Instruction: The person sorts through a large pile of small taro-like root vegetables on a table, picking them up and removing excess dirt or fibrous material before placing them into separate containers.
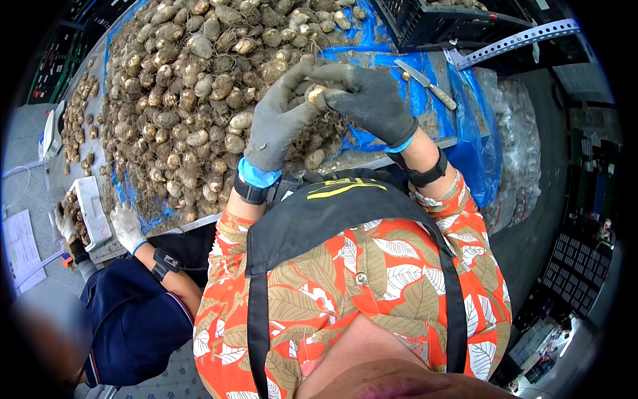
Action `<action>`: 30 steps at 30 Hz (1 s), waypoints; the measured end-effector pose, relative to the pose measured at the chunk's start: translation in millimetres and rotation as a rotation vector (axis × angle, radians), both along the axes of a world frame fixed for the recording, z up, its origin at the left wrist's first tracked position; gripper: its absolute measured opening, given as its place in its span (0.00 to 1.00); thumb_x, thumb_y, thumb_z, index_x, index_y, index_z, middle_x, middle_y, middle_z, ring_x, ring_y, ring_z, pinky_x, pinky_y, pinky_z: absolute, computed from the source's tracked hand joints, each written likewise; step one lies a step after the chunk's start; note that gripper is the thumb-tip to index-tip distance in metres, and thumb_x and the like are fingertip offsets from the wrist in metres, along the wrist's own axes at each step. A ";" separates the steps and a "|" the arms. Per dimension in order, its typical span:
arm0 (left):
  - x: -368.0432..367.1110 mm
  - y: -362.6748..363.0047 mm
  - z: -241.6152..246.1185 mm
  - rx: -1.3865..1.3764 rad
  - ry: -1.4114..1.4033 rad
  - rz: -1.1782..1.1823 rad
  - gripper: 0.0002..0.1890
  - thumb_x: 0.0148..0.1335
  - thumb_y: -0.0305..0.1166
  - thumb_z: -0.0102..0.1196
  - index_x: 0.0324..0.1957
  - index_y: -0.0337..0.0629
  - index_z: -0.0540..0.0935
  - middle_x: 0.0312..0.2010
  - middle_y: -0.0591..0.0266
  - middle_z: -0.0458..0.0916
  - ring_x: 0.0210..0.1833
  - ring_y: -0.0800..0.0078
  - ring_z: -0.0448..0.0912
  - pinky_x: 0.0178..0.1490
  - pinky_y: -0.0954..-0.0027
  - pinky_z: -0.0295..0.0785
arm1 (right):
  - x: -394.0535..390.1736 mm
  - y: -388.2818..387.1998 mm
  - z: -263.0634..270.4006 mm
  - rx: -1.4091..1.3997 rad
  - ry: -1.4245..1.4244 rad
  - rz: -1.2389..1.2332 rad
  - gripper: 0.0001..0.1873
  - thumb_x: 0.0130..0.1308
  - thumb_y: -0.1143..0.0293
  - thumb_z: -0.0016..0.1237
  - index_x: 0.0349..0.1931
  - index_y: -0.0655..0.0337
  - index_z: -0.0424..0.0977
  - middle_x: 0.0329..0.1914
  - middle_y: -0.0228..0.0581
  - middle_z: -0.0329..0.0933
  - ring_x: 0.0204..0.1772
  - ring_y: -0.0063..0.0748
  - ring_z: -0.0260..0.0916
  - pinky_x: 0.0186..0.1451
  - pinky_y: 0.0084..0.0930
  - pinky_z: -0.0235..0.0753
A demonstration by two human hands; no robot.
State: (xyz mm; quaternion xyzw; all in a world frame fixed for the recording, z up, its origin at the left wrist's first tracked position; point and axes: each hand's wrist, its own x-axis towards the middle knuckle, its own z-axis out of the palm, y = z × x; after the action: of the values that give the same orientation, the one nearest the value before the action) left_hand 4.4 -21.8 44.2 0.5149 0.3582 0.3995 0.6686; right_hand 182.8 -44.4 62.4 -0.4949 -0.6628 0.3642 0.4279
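Note:
Between my gloved hands is a small taro corm [316, 93] with a pale cut face, above the near side of a big pile. My left hand [279, 119], in a soiled grey glove, grips it with the thumb near its lower side. From the other side, my right hand [374, 97], in a darker glove, has its thumb against the corm. Part of the corm is hidden by the fingers. The heap of taro corms [184, 99], soil-covered and rooty, spreads left and beyond my hands. A knife [427, 84] lies right of my right hand, on blue plastic sheeting [374, 60].
Black crates [423, 30] stand at the far right, beside a perforated metal bar [518, 42]. A blue plastic bag [473, 134] hangs at the table's right edge. At left, a co-worker's gloved hands [127, 224] are by a white container [92, 212] and small corms.

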 end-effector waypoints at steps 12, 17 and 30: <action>-3.2 1.8 0.3 0.158 0.083 -0.041 0.41 0.55 0.36 0.62 0.68 0.37 0.58 0.55 0.48 0.75 0.57 0.67 0.75 0.57 0.68 0.72 | 26.8 19.0 -21.0 -0.048 -0.115 -0.047 0.13 0.62 0.65 0.49 0.45 0.56 0.79 0.38 0.41 0.78 0.40 0.35 0.74 0.46 0.30 0.73; -7.1 9.8 -14.1 0.372 0.278 -0.026 0.41 0.54 0.33 0.62 0.69 0.38 0.59 0.55 0.49 0.75 0.57 0.68 0.75 0.57 0.69 0.71 | 8.7 7.8 4.7 0.112 -0.347 0.073 0.15 0.61 0.64 0.51 0.48 0.51 0.79 0.38 0.41 0.78 0.40 0.39 0.75 0.47 0.31 0.73; -10.7 -2.0 -2.4 0.150 0.098 -0.116 0.42 0.51 0.25 0.59 0.70 0.40 0.57 0.49 0.55 0.78 0.48 0.73 0.77 0.52 0.71 0.75 | 26.9 21.5 -42.4 0.006 -0.358 -0.239 0.11 0.62 0.61 0.49 0.39 0.55 0.78 0.37 0.44 0.78 0.43 0.46 0.75 0.45 0.35 0.73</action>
State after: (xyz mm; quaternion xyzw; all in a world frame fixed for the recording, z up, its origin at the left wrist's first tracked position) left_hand -6.2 -23.8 41.8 0.6021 0.3292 0.3602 0.6320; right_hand 209.7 -22.9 20.0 -0.6257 -0.6659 0.2150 0.3448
